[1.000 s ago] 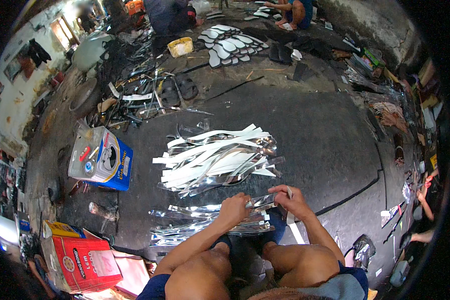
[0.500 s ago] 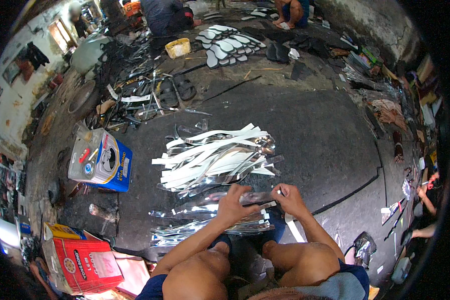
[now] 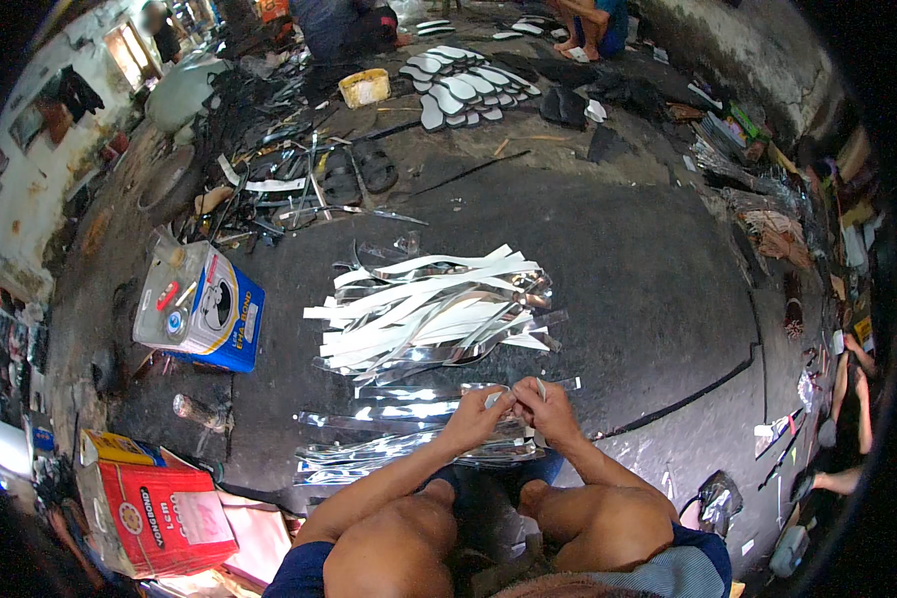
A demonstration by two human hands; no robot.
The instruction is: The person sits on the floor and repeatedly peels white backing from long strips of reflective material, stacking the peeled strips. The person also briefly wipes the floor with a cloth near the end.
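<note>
In front of my knees my left hand (image 3: 473, 417) and my right hand (image 3: 551, 411) meet, fingertips pinched together. Small white bits show at the fingers of both, but most of what they pinch is hidden. Just behind the hands, clear shiny strips (image 3: 409, 410) lie flat on the dark mat. One strip end (image 3: 570, 384) pokes out past my right hand. Beyond them sits a loose heap of white and silvery strips (image 3: 429, 314). Nearer to me, partly under my left forearm, is a bundle of shiny strips (image 3: 354, 460).
A blue and white can (image 3: 234, 314) stands to the left, with a clear jar (image 3: 197, 411) lying nearer. A red box (image 3: 164, 523) is at the lower left. Farther off are a scrap heap (image 3: 269, 189), a yellow tub (image 3: 365, 89), white sole-shaped pieces (image 3: 458, 88) and other people.
My hands have drawn together from holding a clear strip stretched between them. The white strip beneath my right forearm no longer shows. Clear strips now lie uncovered behind my hands.
</note>
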